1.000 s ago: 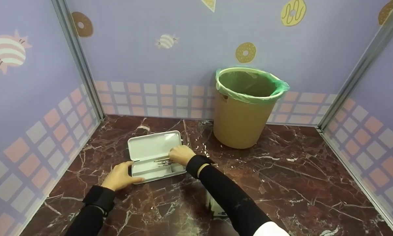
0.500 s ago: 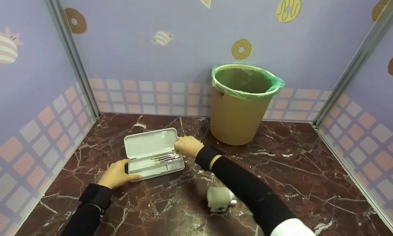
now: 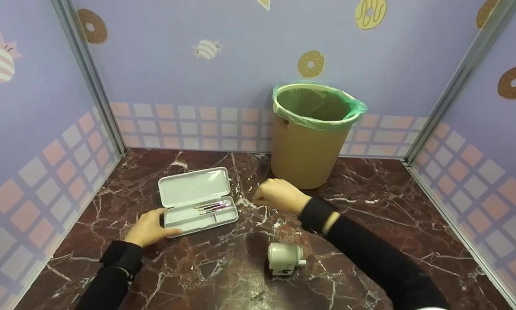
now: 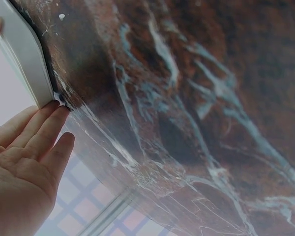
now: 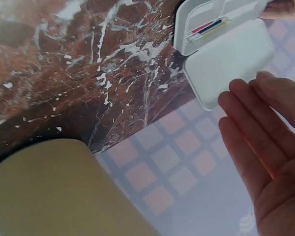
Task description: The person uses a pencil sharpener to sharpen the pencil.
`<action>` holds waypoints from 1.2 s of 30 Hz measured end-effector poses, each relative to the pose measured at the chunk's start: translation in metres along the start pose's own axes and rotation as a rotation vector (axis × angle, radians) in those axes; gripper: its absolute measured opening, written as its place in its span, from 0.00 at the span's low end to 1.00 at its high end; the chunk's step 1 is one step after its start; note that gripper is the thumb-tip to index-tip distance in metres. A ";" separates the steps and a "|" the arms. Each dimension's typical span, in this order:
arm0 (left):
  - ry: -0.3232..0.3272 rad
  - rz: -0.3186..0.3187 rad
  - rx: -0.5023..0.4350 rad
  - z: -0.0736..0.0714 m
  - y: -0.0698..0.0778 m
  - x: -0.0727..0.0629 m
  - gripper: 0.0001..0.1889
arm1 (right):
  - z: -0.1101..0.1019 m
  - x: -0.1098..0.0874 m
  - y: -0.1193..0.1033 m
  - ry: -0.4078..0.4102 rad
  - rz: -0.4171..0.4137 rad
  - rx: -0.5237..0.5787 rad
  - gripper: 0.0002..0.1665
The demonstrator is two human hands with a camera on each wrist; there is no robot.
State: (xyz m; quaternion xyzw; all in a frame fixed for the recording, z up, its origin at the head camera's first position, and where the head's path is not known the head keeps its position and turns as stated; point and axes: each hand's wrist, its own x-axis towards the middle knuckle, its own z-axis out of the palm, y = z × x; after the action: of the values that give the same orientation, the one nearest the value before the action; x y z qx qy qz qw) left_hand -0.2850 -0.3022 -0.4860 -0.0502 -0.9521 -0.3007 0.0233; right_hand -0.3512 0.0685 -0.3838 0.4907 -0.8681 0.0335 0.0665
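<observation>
A white pencil case [image 3: 193, 189] lies with its lid folded back on the dark marbled table. Several pencils [image 3: 214, 206] sit in its rear compartment, toward the right end. My left hand [image 3: 148, 228] holds the case's left end, thumb along the front edge and fingertips at the side; the left wrist view shows those fingertips against the case edge [image 4: 33, 54]. My right hand [image 3: 281, 196] hovers to the right of the case, holding nothing, its fingers [image 5: 255, 142] loosely bent. A small whitish crank pencil sharpener [image 3: 283, 258] stands nearer to me, a knob on its right side.
A tan bin [image 3: 309, 155] with a green liner stands at the back, just behind my right hand. Small white scraps [image 5: 108, 83] lie scattered over the table between case and bin. Patterned panels [image 3: 176, 69] enclose the table at the back and both sides.
My right hand has come out of the pencil case and moved right, leaving the pencils inside. The sharpener, earlier mostly behind my right arm, now shows fully. My left hand stays on the case.
</observation>
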 end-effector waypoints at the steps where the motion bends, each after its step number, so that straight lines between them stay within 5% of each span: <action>1: -0.001 0.001 0.001 0.000 0.000 0.000 0.43 | -0.001 -0.007 -0.001 0.005 0.008 0.013 0.10; 12: -0.014 0.012 0.020 -0.002 0.002 0.001 0.45 | 0.004 -0.087 -0.014 0.074 0.046 0.212 0.07; 18: -0.018 0.012 0.028 -0.003 0.002 0.001 0.46 | 0.018 -0.115 -0.023 0.070 0.060 0.308 0.16; 24: -0.008 0.011 0.027 -0.002 0.000 0.000 0.44 | 0.027 -0.127 -0.030 0.049 0.095 0.319 0.25; 30: -0.007 0.018 0.031 -0.003 0.001 0.000 0.44 | 0.034 -0.128 -0.032 0.027 0.114 0.235 0.24; 36: -0.020 -0.003 0.052 -0.002 0.005 -0.001 0.46 | 0.037 -0.129 -0.031 -0.008 0.145 0.269 0.23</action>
State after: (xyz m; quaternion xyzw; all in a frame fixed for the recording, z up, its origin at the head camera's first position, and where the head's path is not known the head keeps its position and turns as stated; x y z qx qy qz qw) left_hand -0.2832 -0.2992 -0.4816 -0.0514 -0.9599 -0.2752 0.0145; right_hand -0.2617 0.1572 -0.4401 0.4313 -0.8893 0.1522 -0.0056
